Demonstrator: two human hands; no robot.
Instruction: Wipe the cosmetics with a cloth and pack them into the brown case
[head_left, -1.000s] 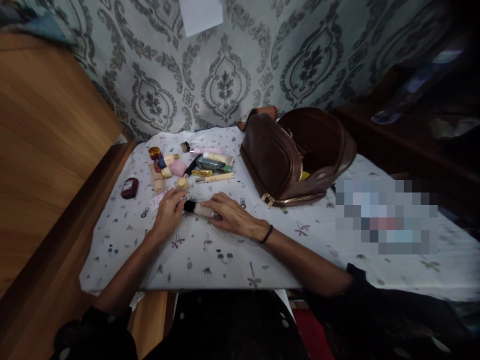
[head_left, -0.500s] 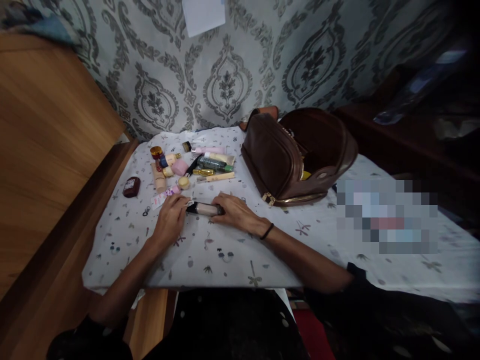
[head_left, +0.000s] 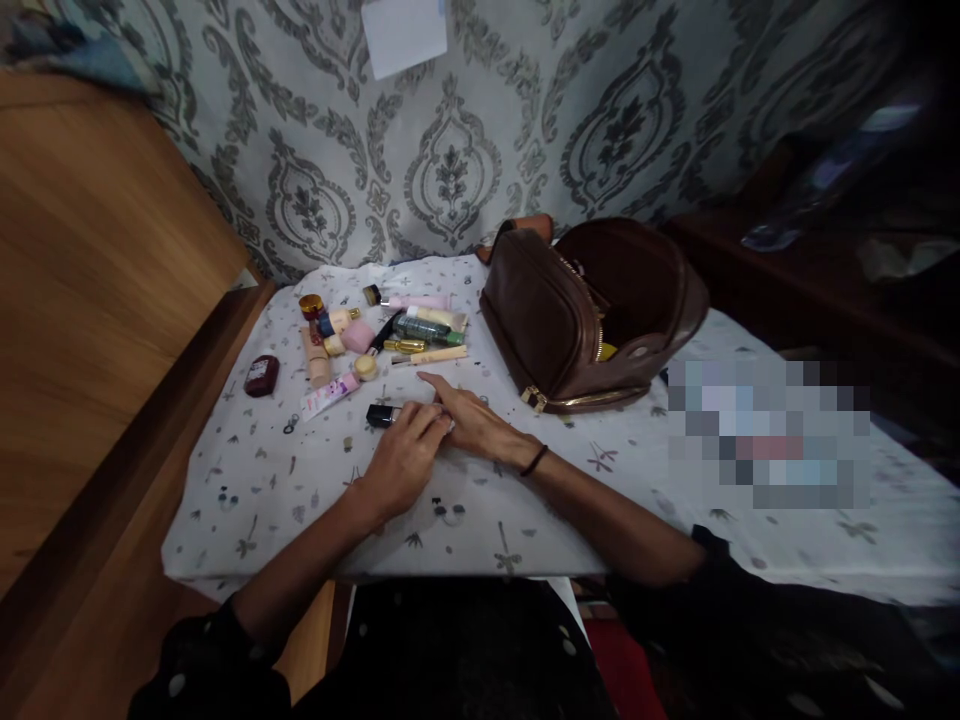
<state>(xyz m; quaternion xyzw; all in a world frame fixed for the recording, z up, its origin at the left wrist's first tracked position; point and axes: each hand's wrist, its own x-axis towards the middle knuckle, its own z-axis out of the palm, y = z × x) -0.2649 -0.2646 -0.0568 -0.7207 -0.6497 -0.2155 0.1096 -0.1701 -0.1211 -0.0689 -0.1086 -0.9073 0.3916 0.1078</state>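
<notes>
Left hand (head_left: 405, 455) has moved since the frame half a second ago, from the cap end of the bottle (head_left: 391, 414) to over its body, close against the right hand (head_left: 476, 425). With that shift, the pink tube (head_left: 331, 394) is fully uncovered. The right hand is in nearly the same place, its thumb now lifted away.

Handling of this one bottle appears to be midway: both hands are on it and its black cap (head_left: 379, 415) is on. Other cosmetics lie untouched on the patterned cloth (head_left: 300, 520), among them a small yellow jar (head_left: 365, 367) and, apart at the left, a dark red item (head_left: 261, 376). How many have been dealt with cannot be told. Beyond the right hand stands a brown bag (head_left: 540, 300), unzipped.

The bottle lies sideways, cap pointing left and clear of the fingers, the rest hidden under the left hand. That hand's bent fingers seem to pinch a white scrap (head_left: 449, 424) near the bottle's far end. The right hand appears to grasp that end, though its fingertips are hidden.
</notes>
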